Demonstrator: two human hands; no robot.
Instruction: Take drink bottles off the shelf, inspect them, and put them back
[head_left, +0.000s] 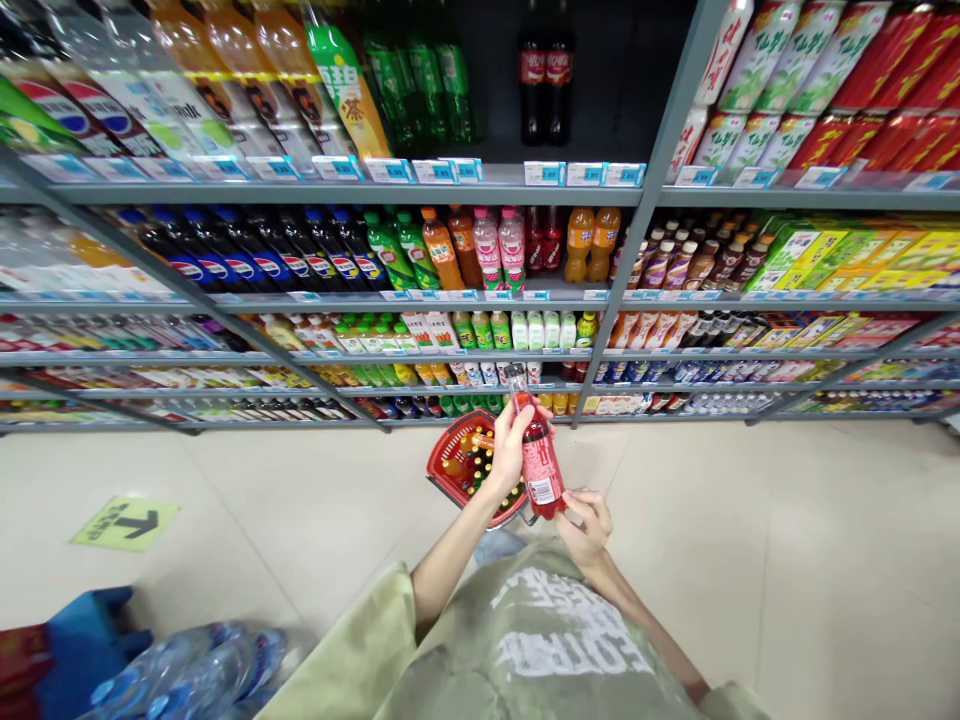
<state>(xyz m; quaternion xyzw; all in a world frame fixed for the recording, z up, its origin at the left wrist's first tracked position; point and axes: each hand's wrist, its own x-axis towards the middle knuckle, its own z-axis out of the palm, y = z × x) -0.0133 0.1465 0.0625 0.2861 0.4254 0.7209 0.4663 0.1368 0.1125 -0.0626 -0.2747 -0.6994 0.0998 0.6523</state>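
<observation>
A red drink bottle [541,462] with a dark cap and pink-red label is held at a tilt in front of my body. My left hand [512,440] is wrapped round its upper part, below the neck. At the bottle's base, the bent fingers of my right hand [586,522] grip the lower edge. A white barcode patch shows on the label near the bottom. Just behind and left of my left hand is a red shopping basket [442,455], partly hidden by my forearm, with several yellow-capped bottles inside.
Grey shelves [510,300] full of drinks run across the front, with price tags along their edges. A yellow-green arrow sign [126,524] lies on the tiled floor at left. Large water bottles [217,665] and a blue stool-like object [94,650] stand at lower left.
</observation>
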